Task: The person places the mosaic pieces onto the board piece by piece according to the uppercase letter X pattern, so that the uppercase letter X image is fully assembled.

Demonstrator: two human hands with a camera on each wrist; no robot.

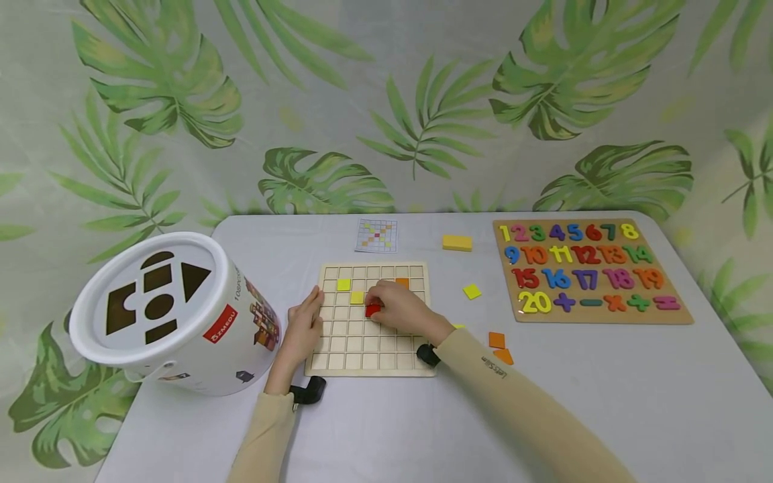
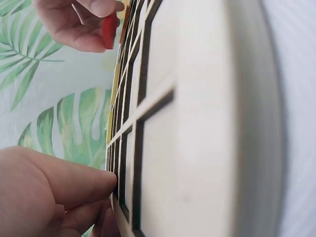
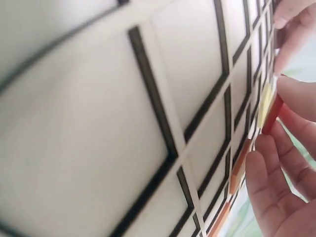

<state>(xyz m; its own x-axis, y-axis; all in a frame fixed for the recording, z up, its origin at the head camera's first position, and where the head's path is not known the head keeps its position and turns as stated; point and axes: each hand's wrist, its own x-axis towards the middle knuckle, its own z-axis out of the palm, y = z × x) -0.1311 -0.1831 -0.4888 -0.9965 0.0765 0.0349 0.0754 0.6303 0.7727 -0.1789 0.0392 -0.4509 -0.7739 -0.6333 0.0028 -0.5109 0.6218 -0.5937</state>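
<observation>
A wooden grid board [image 1: 362, 362] lies on the table in front of me. My right hand [image 1: 398, 307] pinches a small red square tile [image 1: 372, 310] between thumb and fingertips, close over the middle of the grid; the tile is tilted [image 3: 273, 114] in the right wrist view. Along the board's left edge, my left hand [image 1: 304, 329] grips the border, one fingertip on its face. Two yellow tiles [image 1: 343, 284] sit diagonally in upper left cells. An orange tile [image 1: 402, 283] sits at the upper right, and the right wrist view shows a second orange tile [image 3: 219, 222].
Loose orange tiles [image 1: 496, 340] and a yellow tile [image 1: 472, 291] lie right of the board. Behind it are a pattern card [image 1: 360, 243] and a yellow block [image 1: 457, 243]. A white shape-sorter bucket [image 1: 211, 376] stands left, a number puzzle board [image 1: 507, 268] right.
</observation>
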